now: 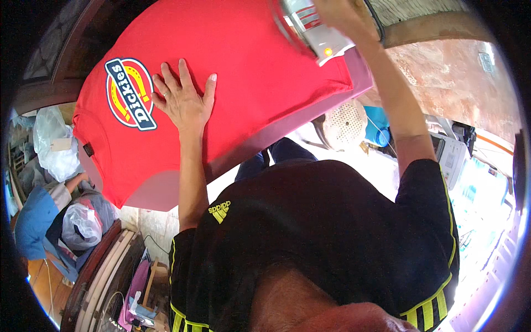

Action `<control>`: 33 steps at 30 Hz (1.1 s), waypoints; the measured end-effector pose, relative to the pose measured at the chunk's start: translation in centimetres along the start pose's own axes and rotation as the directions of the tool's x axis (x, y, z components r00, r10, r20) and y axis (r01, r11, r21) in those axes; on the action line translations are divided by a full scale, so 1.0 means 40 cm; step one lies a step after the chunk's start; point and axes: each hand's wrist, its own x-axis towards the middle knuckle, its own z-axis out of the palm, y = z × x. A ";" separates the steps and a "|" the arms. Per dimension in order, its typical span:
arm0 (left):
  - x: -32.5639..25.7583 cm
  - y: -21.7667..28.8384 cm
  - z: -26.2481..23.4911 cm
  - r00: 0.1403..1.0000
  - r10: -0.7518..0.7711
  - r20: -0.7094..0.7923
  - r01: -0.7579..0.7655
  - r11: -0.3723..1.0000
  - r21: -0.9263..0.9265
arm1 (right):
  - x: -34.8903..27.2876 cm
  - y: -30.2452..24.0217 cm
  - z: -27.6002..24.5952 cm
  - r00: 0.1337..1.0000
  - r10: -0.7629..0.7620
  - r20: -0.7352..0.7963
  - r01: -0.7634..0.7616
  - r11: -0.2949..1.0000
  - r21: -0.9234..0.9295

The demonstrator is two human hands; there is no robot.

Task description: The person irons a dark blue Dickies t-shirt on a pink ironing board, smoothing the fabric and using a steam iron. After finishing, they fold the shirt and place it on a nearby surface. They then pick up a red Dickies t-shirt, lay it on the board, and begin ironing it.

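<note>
A red T-shirt [232,50] is spread over a pink padded board [243,141], with a round colored logo print [131,94] toward its left side. My left hand [187,102] lies palm down on the shirt just right of the print, fingers spread and holding nothing. At the top right, my right hand [338,15] is closed around the handle of a clothes iron [311,27], which has a lit orange light. The iron is over the shirt near its far right part and is smeared by motion. The handle is mostly hidden by the hand.
A person in blue [36,218] is low at the left, beside plastic bags [55,146]. Stacked boards [102,265] stand lower left. Right of the board are a perforated plastic stool [344,126], a blue container [377,124] and a white machine [452,160].
</note>
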 end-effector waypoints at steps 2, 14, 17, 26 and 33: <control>-0.015 -0.003 -0.012 1.000 0.009 0.000 -0.009 1.000 0.011 | -0.053 -0.117 -0.038 0.941 -0.023 0.336 -0.022 0.991 0.132; -0.200 0.109 -0.081 0.984 0.077 0.162 -0.065 0.995 -0.078 | -0.372 -0.005 -0.181 0.955 -0.075 0.288 -0.043 0.924 0.380; -0.202 0.103 -0.070 0.983 0.080 0.164 -0.069 0.995 -0.072 | -0.363 0.134 -0.179 0.942 -0.016 0.336 -0.092 0.949 0.303; -0.107 0.180 -0.079 0.997 0.072 0.036 -0.061 0.969 -0.240 | -0.179 0.458 -0.139 0.893 0.179 0.414 -0.329 0.887 0.326; 0.117 0.327 0.057 0.980 0.164 -0.111 -0.192 0.923 -0.335 | 0.046 0.521 0.000 0.871 0.202 0.447 -0.351 0.893 0.281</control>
